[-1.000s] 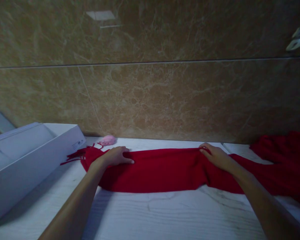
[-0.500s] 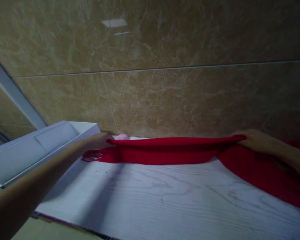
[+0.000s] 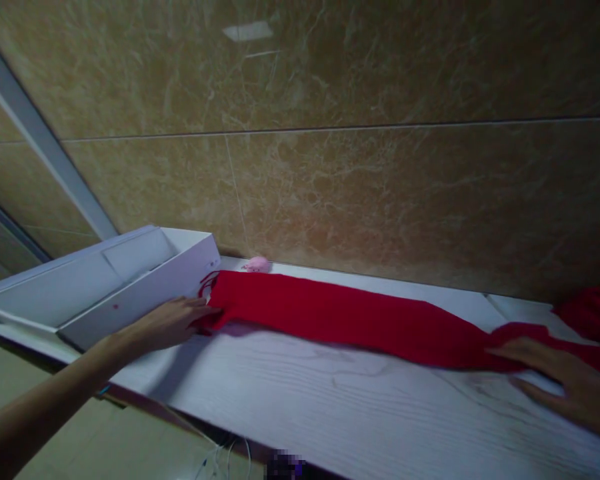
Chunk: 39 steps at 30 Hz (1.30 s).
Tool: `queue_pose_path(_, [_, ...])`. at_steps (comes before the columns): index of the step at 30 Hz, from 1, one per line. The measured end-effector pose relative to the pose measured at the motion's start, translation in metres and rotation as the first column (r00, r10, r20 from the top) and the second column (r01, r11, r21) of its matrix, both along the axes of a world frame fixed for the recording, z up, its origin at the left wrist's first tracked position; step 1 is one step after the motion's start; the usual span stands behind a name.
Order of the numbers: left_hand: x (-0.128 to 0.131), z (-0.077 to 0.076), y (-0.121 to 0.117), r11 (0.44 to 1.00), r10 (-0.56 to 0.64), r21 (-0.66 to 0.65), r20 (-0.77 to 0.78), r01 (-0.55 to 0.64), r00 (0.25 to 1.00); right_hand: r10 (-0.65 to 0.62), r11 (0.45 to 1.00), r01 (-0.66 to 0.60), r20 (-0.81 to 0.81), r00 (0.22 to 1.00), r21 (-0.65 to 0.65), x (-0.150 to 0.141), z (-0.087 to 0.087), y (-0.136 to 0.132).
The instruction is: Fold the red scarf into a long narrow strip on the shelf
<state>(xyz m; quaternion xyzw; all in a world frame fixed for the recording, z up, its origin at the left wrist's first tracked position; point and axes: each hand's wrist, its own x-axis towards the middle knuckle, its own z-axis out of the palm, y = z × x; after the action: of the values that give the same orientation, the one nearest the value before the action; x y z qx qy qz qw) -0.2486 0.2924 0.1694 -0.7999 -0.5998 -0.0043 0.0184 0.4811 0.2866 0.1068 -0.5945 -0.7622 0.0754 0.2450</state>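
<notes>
A long red scarf (image 3: 325, 313) with a fringed left end lies stretched along the white wood-grain tabletop (image 3: 300, 407). At its left end, my left hand (image 3: 177, 321) is closed on the near corner, with the fringe just beyond the fingertips. My right hand (image 3: 567, 383) is by the right part of the scarf, thumb and fingers apart, fingertips resting on the cloth. More red cloth (image 3: 587, 317) is bunched at the far right, beyond the right hand.
An open white box (image 3: 145, 293) stands on the left of the table. A small pink object (image 3: 258, 264) sits behind the scarf by the tiled wall (image 3: 330, 200). White cables (image 3: 230, 460) hang below the table's front edge.
The scarf was held up taut between both hands; now it lies flat on the table. Both hands have come lower and nearer, and the right hand has spread its fingers.
</notes>
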Motion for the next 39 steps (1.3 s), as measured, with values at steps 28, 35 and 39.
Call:
queue_pose_path(28, [0.104, -0.055, -0.002, 0.974, 0.127, 0.148, 0.28, -0.173, 0.952, 0.332, 0.943, -0.324, 0.302, 0.894, -0.078, -0.217, 0.038, 0.034])
queue_pose_path(35, [0.085, -0.069, 0.011, 0.981, 0.176, 0.035, 0.242, -0.19, 0.954, 0.112, 0.994, -0.112, 0.188, 0.976, -0.013, -0.218, 0.059, 0.075])
queue_pose_path(39, [0.067, -0.05, 0.007, 0.985, 0.141, -0.129, 0.222, -0.115, 0.965, -0.042, 0.997, 0.026, 0.232, 0.972, 0.071, -0.222, 0.082, 0.117])
